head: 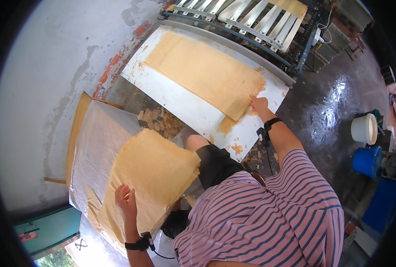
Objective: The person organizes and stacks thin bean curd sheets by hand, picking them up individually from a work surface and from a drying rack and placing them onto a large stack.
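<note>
A stack of thin yellow sheets (pixel 208 70) lies on a white board (pixel 181 96), its right end ragged and torn. At that end's near corner, my right hand (pixel 260 105) has its fingers curled on the edge of the sheets. A second pile of yellow sheets (pixel 154 167) rests on clear plastic film (pixel 101 133) to my left, draped over its support. My left hand (pixel 126 200) is over this pile's near left part, fingers partly curled and apart, with nothing visible in it. Whether it touches the top sheet is unclear.
Beyond the board stands a machine with metal slats (pixel 258 20) and a long front rail (pixel 224 43). Broken scraps (pixel 159 121) are heaped on the floor between the two piles. A white bucket (pixel 364 129) and a blue bucket (pixel 367 162) stand at right. A wall (pixel 51 66) bounds the left.
</note>
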Action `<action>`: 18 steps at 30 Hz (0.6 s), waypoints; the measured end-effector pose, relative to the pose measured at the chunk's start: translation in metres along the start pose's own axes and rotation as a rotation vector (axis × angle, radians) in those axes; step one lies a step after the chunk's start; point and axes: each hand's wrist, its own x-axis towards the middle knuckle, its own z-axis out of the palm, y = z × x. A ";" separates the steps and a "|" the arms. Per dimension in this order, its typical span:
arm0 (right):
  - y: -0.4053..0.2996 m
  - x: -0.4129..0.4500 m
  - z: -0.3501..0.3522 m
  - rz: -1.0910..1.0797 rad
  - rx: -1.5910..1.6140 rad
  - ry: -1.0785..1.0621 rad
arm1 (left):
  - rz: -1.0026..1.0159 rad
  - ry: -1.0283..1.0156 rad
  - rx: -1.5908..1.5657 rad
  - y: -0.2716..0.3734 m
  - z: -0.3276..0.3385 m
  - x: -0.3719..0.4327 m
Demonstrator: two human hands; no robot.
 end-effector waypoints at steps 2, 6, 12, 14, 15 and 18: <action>-0.053 -0.041 -0.001 0.225 0.097 -0.197 | -0.027 -0.009 -0.019 0.005 0.000 -0.003; -0.076 -0.065 0.003 0.362 0.513 -0.214 | 0.009 -0.011 -0.065 0.013 0.005 -0.003; -0.085 -0.068 0.018 0.235 0.393 -0.271 | 0.037 -0.008 -0.086 0.029 0.011 0.003; -0.078 -0.062 0.028 0.204 0.461 -0.292 | 0.123 -0.021 -0.101 0.034 0.016 0.009; -0.059 -0.037 0.036 0.182 0.496 -0.300 | 0.139 -0.025 -0.102 0.044 0.024 0.017; -0.080 -0.056 0.032 0.123 0.631 -0.381 | 0.161 -0.116 -0.011 0.066 0.051 0.029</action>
